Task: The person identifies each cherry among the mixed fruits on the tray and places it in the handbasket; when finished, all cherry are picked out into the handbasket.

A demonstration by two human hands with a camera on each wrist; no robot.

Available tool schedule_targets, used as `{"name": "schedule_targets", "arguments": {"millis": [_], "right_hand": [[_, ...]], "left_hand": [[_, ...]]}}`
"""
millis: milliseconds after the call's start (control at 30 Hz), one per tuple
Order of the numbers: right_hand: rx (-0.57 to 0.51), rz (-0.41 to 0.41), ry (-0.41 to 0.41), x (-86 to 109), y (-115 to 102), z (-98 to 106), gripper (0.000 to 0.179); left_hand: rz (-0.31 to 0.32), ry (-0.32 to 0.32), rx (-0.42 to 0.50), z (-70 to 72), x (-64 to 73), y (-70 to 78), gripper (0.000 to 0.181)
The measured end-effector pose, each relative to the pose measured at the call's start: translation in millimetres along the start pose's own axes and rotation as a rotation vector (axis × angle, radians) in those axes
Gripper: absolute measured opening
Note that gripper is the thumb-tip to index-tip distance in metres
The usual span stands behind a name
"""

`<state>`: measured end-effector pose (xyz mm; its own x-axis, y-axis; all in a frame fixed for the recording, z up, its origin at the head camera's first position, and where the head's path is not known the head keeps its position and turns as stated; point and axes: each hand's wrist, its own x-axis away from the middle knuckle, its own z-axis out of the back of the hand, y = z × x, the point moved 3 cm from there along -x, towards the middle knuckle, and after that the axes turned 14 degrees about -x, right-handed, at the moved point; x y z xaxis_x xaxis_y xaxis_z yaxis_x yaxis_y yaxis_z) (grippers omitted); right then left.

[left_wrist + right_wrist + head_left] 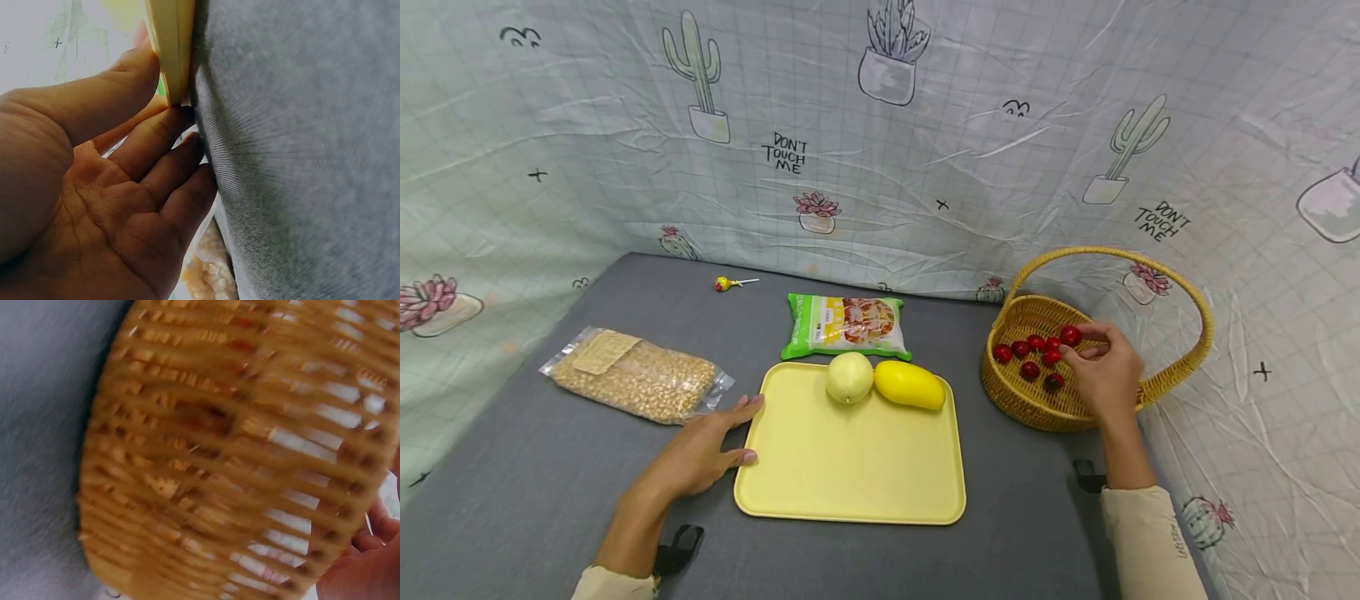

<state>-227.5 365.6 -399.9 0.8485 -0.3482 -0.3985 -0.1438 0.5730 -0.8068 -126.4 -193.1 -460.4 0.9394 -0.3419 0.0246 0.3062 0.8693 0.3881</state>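
In the head view my right hand (pixel 1108 371) reaches into the wicker basket (pixel 1026 408) and pinches a red cherry (pixel 1071 336) between thumb and fingers. Several more cherries (pixel 1030 370) lie below it in the basket. My left hand (pixel 700 450) rests at the left edge of the yellow tray (pixel 850 467), its fingers and thumb spread along the rim. The left wrist view has the thumb and fingers against the tray's edge (pixel 172 56). On the tray's far side sit a pale round fruit (pixel 849 377) and a yellow mango (pixel 910 385). Woven basket side fills most of the right wrist view.
Left of the tray lies a clear bag of corn kernels (pixel 640 379). A green and white food packet (pixel 847 325) lies behind the tray, and a lollipop (pixel 724 284) farther back. The basket's tall handle (pixel 1198 308) arches beside my right hand. Printed cloth hangs around the grey table.
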Motion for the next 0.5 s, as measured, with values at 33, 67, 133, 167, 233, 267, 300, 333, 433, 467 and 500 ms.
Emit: {"name": "schedule_targets", "arguments": {"millis": [33,67,133,167,233,267,300,333,433,467,500], "right_hand": [[0.011,-0.001,0.005,-1.5,3.4,1.6,0.036],[0.02,-0.003,0.008,-2.8,6.6,3.2,0.036],[0.041,-0.008,0.005,-5.1,12.6,6.1,0.036],[0.052,-0.015,0.0,-6.3,15.4,7.5,0.037],[0.072,-0.03,-0.016,-8.6,20.4,10.2,0.038],[0.083,-0.038,-0.024,-9.6,22.4,11.1,0.038],[0.089,-0.041,-0.03,-10.9,24.3,11.8,0.038],[0.092,-0.044,-0.035,-12.1,26.4,12.3,0.039],[0.112,-0.062,-0.054,-15.3,31.9,13.1,0.039],[0.119,-0.069,-0.062,-16.4,33.7,13.5,0.04],[0.123,-0.078,-0.069,-17.1,34.8,14.0,0.04]], "left_hand": [[-0.001,0.0,-0.001,-0.1,-0.1,-0.2,0.08],[-0.001,0.0,-0.002,-0.2,-0.2,-0.6,0.081],[-0.001,-0.002,-0.003,-0.3,-0.3,-0.9,0.081],[-0.001,-0.002,-0.005,-0.3,-0.4,-1.1,0.082],[-0.002,-0.002,-0.006,-0.3,-0.5,-1.3,0.082],[-0.001,-0.001,-0.005,-0.3,-0.5,-1.0,0.081],[-0.001,0.001,-0.004,-0.3,-0.4,-0.6,0.081],[0.0,0.003,-0.005,-0.4,-0.4,-0.3,0.08],[0.001,0.006,-0.009,-0.5,-0.6,0.5,0.08],[0.002,0.005,-0.011,-0.5,-0.7,0.6,0.08],[0.001,0.004,-0.014,-0.5,-0.9,0.4,0.08]]}}
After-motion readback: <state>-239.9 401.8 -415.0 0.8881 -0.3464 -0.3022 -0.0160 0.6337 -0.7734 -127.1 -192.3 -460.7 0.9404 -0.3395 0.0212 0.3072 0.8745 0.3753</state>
